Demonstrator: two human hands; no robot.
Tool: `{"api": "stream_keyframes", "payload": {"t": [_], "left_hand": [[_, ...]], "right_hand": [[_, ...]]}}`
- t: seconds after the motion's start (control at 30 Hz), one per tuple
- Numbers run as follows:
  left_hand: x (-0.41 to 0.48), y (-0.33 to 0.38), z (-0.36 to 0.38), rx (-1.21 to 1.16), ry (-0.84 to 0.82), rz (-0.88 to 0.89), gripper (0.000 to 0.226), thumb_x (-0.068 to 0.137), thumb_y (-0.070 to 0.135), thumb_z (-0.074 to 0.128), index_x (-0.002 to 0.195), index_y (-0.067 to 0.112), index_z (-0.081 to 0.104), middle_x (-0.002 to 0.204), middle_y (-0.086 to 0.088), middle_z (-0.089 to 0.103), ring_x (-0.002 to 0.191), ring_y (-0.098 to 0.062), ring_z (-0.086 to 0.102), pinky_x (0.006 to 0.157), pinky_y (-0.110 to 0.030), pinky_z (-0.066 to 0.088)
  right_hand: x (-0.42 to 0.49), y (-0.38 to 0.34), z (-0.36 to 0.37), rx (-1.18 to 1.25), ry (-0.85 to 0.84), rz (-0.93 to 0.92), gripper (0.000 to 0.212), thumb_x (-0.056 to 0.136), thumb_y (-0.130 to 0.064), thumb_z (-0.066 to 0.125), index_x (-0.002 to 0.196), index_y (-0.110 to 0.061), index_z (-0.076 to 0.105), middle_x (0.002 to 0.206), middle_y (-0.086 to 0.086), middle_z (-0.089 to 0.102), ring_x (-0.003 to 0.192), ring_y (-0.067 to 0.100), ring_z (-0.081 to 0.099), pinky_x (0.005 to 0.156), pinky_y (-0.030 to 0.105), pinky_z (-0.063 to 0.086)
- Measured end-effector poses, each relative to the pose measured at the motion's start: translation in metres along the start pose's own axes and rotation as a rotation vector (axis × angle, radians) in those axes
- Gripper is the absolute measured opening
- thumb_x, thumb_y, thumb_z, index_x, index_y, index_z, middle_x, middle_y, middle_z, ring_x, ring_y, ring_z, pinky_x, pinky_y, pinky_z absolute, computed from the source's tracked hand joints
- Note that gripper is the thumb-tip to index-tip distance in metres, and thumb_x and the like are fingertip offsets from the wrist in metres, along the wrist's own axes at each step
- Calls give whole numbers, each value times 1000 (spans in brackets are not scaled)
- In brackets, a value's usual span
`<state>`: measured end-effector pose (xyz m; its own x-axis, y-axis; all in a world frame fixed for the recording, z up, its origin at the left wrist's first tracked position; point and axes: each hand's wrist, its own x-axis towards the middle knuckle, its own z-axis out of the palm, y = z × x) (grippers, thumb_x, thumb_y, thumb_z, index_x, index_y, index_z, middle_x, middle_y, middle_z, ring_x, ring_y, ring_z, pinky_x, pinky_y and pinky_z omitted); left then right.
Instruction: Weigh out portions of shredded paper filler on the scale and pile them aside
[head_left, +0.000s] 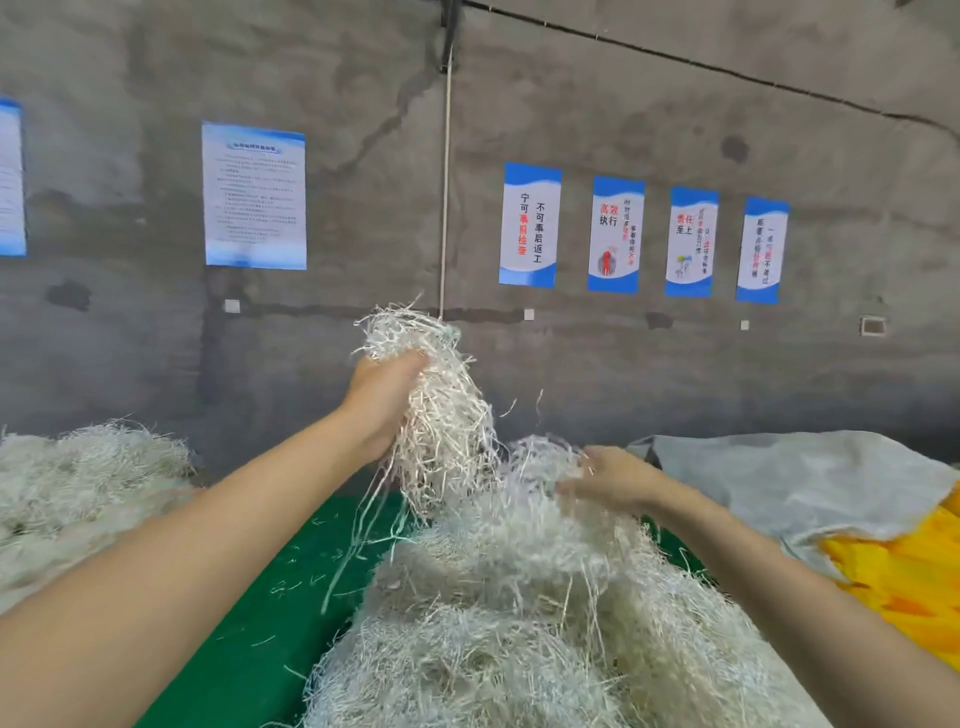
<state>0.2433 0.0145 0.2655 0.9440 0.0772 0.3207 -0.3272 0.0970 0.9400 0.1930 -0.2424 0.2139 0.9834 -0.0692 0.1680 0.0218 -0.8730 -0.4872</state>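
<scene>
A big heap of white shredded paper filler lies on the green table surface in front of me. My left hand is raised above it and grips a thick bunch of shredded paper, with strands trailing down into the heap. My right hand rests on the top of the heap, fingers curled into the strands. No scale shows in view.
A second pile of shredded paper sits at the left. A grey sack and yellow material lie at the right. A concrete wall with blue-and-white posters stands behind the table.
</scene>
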Motion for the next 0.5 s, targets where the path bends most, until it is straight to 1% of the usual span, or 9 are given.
{"api": "stream_keyframes", "payload": {"t": [0.07, 0.13, 0.17, 0.27, 0.33, 0.37, 0.43, 0.47, 0.5], "left_hand": [[3, 7, 7, 8, 56, 36, 65, 95, 25, 58, 149, 7, 27, 137, -3, 46, 109, -18, 44, 89, -32, 34], [4, 13, 13, 8, 109, 57, 66, 99, 24, 51, 154, 12, 16, 126, 1, 40, 105, -18, 40, 88, -32, 33], [3, 17, 17, -15, 129, 49, 64, 101, 23, 46, 155, 13, 12, 126, 1, 37, 105, -18, 37, 90, -32, 32], [3, 21, 21, -101, 225, -4, 62, 104, 21, 34, 157, 16, 2, 154, 1, 25, 132, -21, 34, 115, -38, 23], [1, 24, 20, -98, 289, -13, 65, 103, 22, 33, 157, 16, -3, 163, -6, 10, 145, -28, 23, 119, -40, 17], [1, 26, 19, -108, 315, -7, 65, 103, 22, 33, 157, 15, -4, 163, -8, 10, 146, -29, 22, 118, -39, 17], [-2, 29, 19, -155, 378, -4, 64, 102, 22, 35, 156, 12, 2, 161, -10, 17, 141, -28, 30, 114, -36, 23], [-4, 32, 18, -182, 405, -10, 62, 101, 22, 36, 155, 11, 8, 159, -10, 22, 136, -28, 35, 112, -36, 26], [-6, 35, 19, -203, 417, -19, 61, 100, 22, 38, 154, 11, 13, 156, -10, 28, 132, -28, 39, 112, -37, 30]], "right_hand": [[-14, -19, -17, -36, -212, -106, 93, 80, -52, 75, 154, -23, 28, 158, 0, 33, 140, 18, 38, 114, 34, 34], [-31, -46, -28, 66, -352, -256, 109, 69, -61, 79, 156, -35, 17, 161, -11, 24, 139, 5, 31, 112, 29, 32], [-39, -60, -30, 53, -323, -313, 108, 67, -65, 78, 154, -37, 19, 158, -15, 28, 132, 0, 35, 105, 24, 34], [-50, -91, -26, -320, 183, -346, 85, 72, -72, 66, 142, -35, 36, 141, -11, 53, 114, 12, 55, 85, 33, 45], [-47, -100, -21, -321, 400, -341, 93, 69, -76, 64, 144, -32, 33, 142, -5, 53, 122, 20, 54, 89, 38, 49], [-43, -102, -17, -183, 346, -343, 109, 64, -78, 68, 151, -30, 23, 151, -3, 43, 132, 20, 48, 99, 42, 47], [-39, -108, -5, 100, 68, -303, 134, 57, -75, 77, 156, -30, -1, 164, 0, 18, 145, 22, 31, 114, 46, 34], [-38, -112, 5, 183, -45, -287, 135, 59, -70, 81, 156, -29, -4, 164, 1, 15, 146, 23, 29, 117, 45, 31], [-34, -113, 16, 265, -102, -289, 125, 66, -60, 83, 157, -26, 4, 161, 3, 26, 142, 21, 37, 115, 40, 35]]}}
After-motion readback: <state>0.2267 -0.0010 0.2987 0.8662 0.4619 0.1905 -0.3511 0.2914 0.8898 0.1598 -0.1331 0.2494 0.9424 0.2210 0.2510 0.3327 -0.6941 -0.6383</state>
